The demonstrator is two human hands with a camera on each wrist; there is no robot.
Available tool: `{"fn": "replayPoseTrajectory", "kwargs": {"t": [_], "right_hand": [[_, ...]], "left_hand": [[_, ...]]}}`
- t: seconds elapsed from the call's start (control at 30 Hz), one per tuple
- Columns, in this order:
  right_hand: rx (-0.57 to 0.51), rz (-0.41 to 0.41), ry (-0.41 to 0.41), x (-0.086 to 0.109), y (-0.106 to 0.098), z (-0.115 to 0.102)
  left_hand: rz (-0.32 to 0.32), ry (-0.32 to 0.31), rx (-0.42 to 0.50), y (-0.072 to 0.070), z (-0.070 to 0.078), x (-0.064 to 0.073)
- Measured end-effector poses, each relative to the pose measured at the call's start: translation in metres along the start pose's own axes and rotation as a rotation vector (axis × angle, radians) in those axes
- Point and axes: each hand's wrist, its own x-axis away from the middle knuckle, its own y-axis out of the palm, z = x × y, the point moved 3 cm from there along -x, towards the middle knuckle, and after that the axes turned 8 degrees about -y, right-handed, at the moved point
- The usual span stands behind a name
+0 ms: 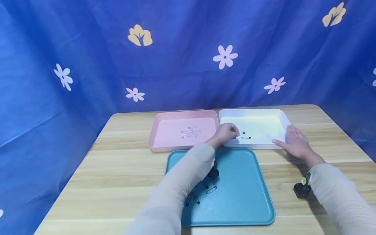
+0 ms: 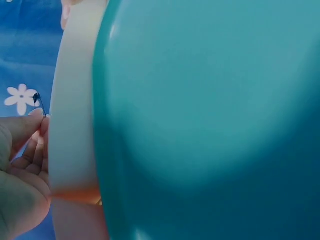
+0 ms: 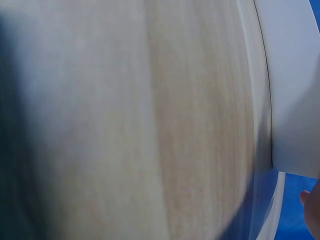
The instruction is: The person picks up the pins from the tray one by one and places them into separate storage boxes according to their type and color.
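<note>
My left hand [image 1: 225,133] is over the near left part of the white tray [image 1: 261,122]. Its thumb and fingertips pinch a safety pin [image 1: 242,133], whose dark end also shows in the left wrist view as a pin [image 2: 38,98] above the thumb. Another dark-ended safety pin [image 1: 246,137] lies on the white tray's floor close by. At that tray's near right corner, my right hand [image 1: 297,142] rests with fingers extended on the rim. Only a bit of the right hand [image 3: 313,212] enters the right wrist view.
Left of the white tray, a pink tray [image 1: 167,130] holds a cluster of silver safety pins [image 1: 191,133]. In front is a teal tray [image 1: 235,202] with several dark-ended pins [image 1: 211,190], partly covered by the left sleeve. A blue curtain [image 1: 182,65] hangs behind the wooden table [image 1: 117,182].
</note>
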Motion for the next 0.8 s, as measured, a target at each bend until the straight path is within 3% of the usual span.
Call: {"fn": "replayPoseTrajectory", "kwargs": {"t": [0.27,0.5,0.6,0.63,0.8], "right_hand": [[-0.010,-0.003,0.013,0.001,0.002,0.001],[-0.009,-0.007,0.018,0.002,0.004,0.002],[-0.011,0.000,0.026,0.002,0.005,0.004],[-0.014,0.003,0.027,0.002,0.005,0.005],[-0.005,0.018,0.016,0.000,0.004,0.004]], "left_hand": [[0.026,-0.010,-0.105,0.014,0.006,-0.019],[0.036,-0.123,-0.109,0.028,0.001,-0.030],[0.094,-0.150,-0.167,0.030,0.002,-0.031],[0.120,-0.120,-0.166,0.036,-0.007,-0.043],[0.100,-0.165,-0.160,0.043,-0.022,-0.065]]}}
